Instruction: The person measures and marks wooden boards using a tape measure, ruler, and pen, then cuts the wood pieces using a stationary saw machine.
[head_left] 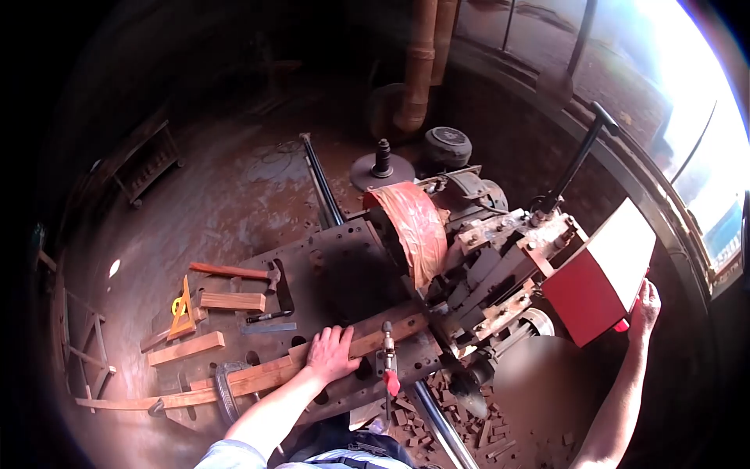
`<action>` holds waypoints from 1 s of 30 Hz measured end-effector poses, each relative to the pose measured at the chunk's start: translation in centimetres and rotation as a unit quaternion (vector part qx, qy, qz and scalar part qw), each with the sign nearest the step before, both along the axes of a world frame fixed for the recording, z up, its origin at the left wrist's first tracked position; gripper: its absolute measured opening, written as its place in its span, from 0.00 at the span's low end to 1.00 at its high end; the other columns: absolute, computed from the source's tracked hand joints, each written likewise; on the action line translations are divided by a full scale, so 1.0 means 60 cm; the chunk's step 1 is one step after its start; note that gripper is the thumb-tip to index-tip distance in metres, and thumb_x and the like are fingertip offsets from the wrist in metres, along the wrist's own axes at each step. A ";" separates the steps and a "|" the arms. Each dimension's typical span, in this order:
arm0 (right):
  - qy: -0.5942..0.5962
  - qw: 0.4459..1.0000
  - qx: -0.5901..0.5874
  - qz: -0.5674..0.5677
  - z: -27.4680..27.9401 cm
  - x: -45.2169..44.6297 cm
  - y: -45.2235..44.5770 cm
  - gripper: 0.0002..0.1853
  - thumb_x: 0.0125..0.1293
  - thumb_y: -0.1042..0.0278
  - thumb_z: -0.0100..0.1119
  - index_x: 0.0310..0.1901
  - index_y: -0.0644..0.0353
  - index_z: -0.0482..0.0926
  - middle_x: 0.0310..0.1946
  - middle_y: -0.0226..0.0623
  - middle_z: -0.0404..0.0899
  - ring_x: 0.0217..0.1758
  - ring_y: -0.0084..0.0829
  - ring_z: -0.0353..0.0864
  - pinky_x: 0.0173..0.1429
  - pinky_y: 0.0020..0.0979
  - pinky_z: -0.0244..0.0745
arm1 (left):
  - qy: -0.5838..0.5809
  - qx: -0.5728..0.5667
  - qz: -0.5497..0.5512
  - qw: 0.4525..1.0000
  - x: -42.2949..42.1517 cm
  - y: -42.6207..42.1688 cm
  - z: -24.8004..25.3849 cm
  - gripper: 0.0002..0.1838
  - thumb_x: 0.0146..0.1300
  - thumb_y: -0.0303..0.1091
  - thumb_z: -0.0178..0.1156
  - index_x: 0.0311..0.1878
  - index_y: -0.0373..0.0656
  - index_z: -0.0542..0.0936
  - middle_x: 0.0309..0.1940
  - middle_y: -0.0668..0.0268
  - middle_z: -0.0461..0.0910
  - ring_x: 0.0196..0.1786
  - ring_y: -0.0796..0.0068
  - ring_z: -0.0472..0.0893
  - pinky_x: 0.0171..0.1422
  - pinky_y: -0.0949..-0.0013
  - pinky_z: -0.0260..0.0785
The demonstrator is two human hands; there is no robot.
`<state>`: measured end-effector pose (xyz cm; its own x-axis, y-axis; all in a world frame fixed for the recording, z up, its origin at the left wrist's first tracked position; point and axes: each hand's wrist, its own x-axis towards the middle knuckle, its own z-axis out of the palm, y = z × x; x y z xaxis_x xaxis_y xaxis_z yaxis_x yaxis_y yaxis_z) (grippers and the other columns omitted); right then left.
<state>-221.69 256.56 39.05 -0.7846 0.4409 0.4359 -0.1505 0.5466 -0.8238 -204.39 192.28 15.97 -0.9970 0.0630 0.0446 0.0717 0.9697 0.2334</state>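
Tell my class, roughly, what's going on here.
A person's left hand rests on a long wooden piece lying along the near edge of a metal table. The right hand is at the side of a red box; its exact grip is unclear. A C-shaped clamp stands at the wood, left of the left hand. A hammer lies farther back on the table.

A pale bluish left sleeve (pixel 231 456) is worn with light, dark-striped cloth (pixel 337 461) and a dark garment (pixel 353 443).
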 end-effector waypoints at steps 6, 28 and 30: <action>-0.003 0.999 -0.013 -0.039 0.009 -0.049 0.076 0.26 0.82 0.50 0.50 0.67 0.63 0.75 0.48 0.34 0.83 0.43 0.22 0.81 0.48 0.27 0.77 | -0.011 0.007 0.004 1.000 -0.001 0.000 0.005 0.43 0.52 0.53 0.70 0.69 0.41 0.73 0.56 0.55 0.75 0.60 0.54 0.73 0.64 0.52 0.68; -0.089 0.943 -0.271 0.170 -0.063 0.420 -0.434 0.24 0.72 0.42 0.63 0.45 0.60 0.83 0.31 0.39 0.85 0.23 0.26 0.83 0.26 0.29 0.80 | -0.018 0.028 -0.007 0.999 -0.008 -0.008 -0.005 0.45 0.48 0.50 0.74 0.68 0.38 0.73 0.57 0.52 0.75 0.59 0.52 0.74 0.63 0.51 0.69; -0.347 0.815 -0.239 0.398 -0.097 0.485 -0.534 0.12 0.71 0.65 0.63 0.51 0.58 0.86 0.45 0.39 0.87 0.41 0.38 0.87 0.42 0.30 0.78 | -0.012 0.028 -0.013 0.999 -0.010 -0.009 -0.008 0.46 0.46 0.50 0.75 0.68 0.38 0.73 0.57 0.52 0.75 0.59 0.52 0.74 0.63 0.51 0.69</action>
